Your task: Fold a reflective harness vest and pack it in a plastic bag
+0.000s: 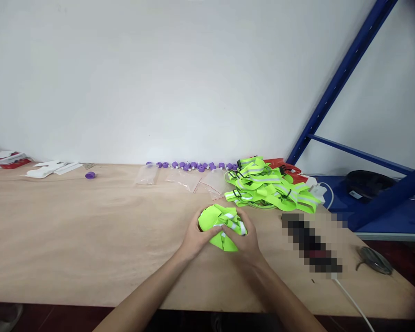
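Note:
Between my two hands is a bunched-up neon-yellow reflective strap (pixel 216 216) with silvery-white stripes, held just above the wooden table. My left hand (pixel 196 233) wraps its left side, thumb across the front. On the other side my right hand (pixel 245 235) grips it, its thumb meeting the left one. The fingertips behind the bundle are hidden. Beyond my right hand lies a heap of similar neon straps (pixel 273 186) with black buckles. Clear zip bags (pixel 212 182) lie flat to the left of that heap.
Several purple round pieces (pixel 193 165) line the wall, and a single purple piece (pixel 90 175) lies farther left. White papers (pixel 46 168) are at the back left. Eyeglasses (pixel 375 259) and a pixelated dark object with a white cable (pixel 352 302) sit right, near a blue metal rack (pixel 342 78).

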The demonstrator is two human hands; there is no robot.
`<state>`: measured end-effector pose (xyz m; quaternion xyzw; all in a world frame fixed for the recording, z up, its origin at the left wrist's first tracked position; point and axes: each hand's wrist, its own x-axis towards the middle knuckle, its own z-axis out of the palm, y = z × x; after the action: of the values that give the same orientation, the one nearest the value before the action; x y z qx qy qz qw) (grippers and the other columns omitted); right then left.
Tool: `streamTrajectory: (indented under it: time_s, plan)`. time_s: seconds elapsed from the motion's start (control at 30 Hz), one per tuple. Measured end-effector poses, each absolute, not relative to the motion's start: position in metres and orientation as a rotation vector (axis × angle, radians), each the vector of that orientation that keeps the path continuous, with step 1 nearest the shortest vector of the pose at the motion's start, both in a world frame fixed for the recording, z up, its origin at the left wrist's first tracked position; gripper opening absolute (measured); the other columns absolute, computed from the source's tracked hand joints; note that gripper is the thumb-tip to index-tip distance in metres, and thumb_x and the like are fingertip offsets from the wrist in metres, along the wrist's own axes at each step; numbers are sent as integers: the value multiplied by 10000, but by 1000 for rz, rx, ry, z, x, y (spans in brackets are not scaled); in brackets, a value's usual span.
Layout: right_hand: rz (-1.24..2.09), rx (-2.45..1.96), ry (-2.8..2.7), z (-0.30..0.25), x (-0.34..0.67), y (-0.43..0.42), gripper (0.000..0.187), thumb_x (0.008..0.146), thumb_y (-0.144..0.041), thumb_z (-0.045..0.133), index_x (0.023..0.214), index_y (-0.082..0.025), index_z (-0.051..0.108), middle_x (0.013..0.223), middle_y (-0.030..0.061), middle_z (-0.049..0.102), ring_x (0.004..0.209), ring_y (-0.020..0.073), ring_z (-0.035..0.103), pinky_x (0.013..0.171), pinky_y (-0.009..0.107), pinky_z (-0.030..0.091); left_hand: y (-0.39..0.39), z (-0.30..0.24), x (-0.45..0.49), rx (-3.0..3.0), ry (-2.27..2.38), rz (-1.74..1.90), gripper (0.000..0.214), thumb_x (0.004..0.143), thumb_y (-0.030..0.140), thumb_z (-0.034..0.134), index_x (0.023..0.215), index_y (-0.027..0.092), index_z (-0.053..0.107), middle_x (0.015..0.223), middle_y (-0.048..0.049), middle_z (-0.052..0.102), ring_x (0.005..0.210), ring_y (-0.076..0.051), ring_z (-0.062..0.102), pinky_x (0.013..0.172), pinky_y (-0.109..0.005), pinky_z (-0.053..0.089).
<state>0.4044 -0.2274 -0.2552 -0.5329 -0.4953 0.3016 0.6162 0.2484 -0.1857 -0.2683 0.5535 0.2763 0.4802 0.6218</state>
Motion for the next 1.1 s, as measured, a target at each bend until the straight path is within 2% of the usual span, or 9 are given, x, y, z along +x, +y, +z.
streamTrajectory:
  time_s: [0.17, 0.3, 0.4, 0.53, 0.63, 0.7, 0.8, 1.0, 1.1]
  plan:
    - [829, -1118, -1068, -257, 403, -232, 678, 657, -472, 826, 1258, -230, 626, 1234, 90, 666, 1080, 285, 648, 882, 363, 546, -189, -261, 245, 1281, 662, 1136, 650, 686, 536, 851, 1153, 166, 590, 1062, -87, 707, 934, -236, 667, 814, -316, 540]
    - [960, -1161, -1009, -262, 396, -234, 511, 678, -480, 816, 1082, -192, 692, 988, 74, 730, 873, 256, 680, 735, 327, 567, -186, -263, 244, 1535, 722, 1064, 483, 867, 545, 675, 1162, 172, 594, 1043, -81, 690, 939, -227, 650, 824, -315, 522]
    - [879, -1258, -869, -265, 392, -235, 445, 634, -485, 830, 914, -165, 701, 802, 46, 707, 715, 219, 646, 628, 294, 544, -173, -258, 240, 1862, 818, 953, 452, 936, 533, 568, 1248, 210, 613, 1164, -96, 655, 1030, -253, 641, 909, -350, 499]
    - [882, -1302, -721, -262, 400, -245, 485, 580, -474, 856, 924, -168, 702, 828, 47, 720, 719, 230, 656, 594, 288, 541, -119, -236, 209, 2216, 1165, 835, 550, 981, 562, 423, 1459, 294, 467, 1290, -80, 631, 1128, -269, 621, 987, -371, 474]
    - [871, -1341, -617, -257, 414, -258, 507, 529, -464, 882, 909, -175, 710, 847, 48, 735, 734, 245, 678, 589, 287, 556, -62, -225, 167, 2224, 1573, 803, 624, 974, 506, 410, 1512, 191, 382, 1514, -178, 442, 1394, -397, 378, 1149, -555, 262]
    - [854, -1371, -565, -256, 423, -268, 524, 500, -462, 891, 904, -176, 717, 845, 50, 744, 749, 258, 692, 586, 285, 565, -33, -226, 141, 2199, 1781, 697, 674, 938, 478, 456, 1508, 127, 376, 1576, -251, 319, 1437, -506, 242, 1111, -704, 154]
    - [879, -1403, -542, -258, 434, -281, 555, 486, -461, 898, 929, -176, 725, 851, 61, 758, 776, 282, 711, 588, 288, 580, -15, -240, 111, 2209, 1913, 502, 675, 912, 487, 481, 1472, 115, 421, 1537, -287, 372, 1416, -550, 254, 1047, -762, 173]
    - [816, -1479, -416, -265, 455, -303, 637, 443, -471, 915, 976, -173, 736, 885, 75, 768, 775, 296, 722, 583, 290, 597, -67, -254, 46, 2459, 1717, 270, 498, 948, 561, 425, 1303, 241, 564, 1379, -110, 604, 1312, -340, 495, 1129, -539, 273]
    - [812, -1497, -355, -264, 460, -307, 634, 390, -428, 929, 938, -169, 743, 874, 76, 767, 747, 282, 717, 557, 273, 590, -102, -249, 26, 2595, 1661, 257, 630, 900, 706, 454, 1297, 230, 566, 1366, -125, 592, 1229, -346, 550, 1046, -489, 378]
